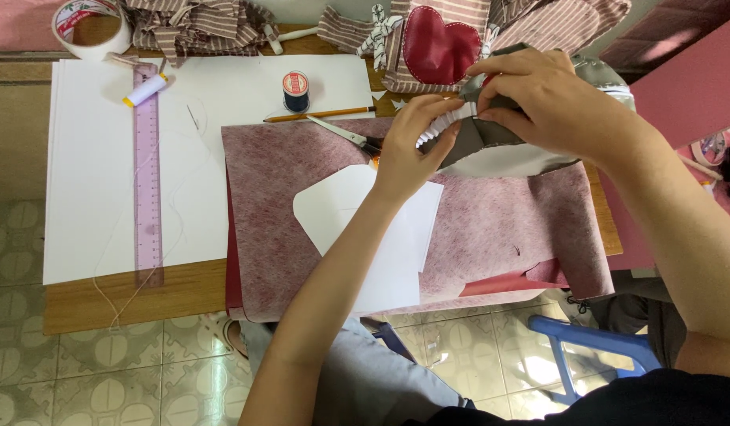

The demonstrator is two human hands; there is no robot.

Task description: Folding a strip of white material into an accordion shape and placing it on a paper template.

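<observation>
Pinched between both hands above the mottled pink felt sheet (pixel 491 229): grey fabric piece (pixel 463 142) with white ruffled trim (pixel 444 125), left hand (pixel 408 150) below-left, right hand (pixel 546 99) clamped over top.

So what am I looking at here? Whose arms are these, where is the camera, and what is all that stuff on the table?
There is no machine here: the single picture comes from a camera worn on a person's head, looking down at their own two bare hands over a wooden table. The left hand and the right hand together pinch a grey fabric piece with a white pleated trim along its edge. Below them lies a sheet of mottled pink felt with a white paper pattern on it. Beside it are scissors, a pencil, a spool of dark thread, a pink ruler on white paper, and a tape roll.
</observation>
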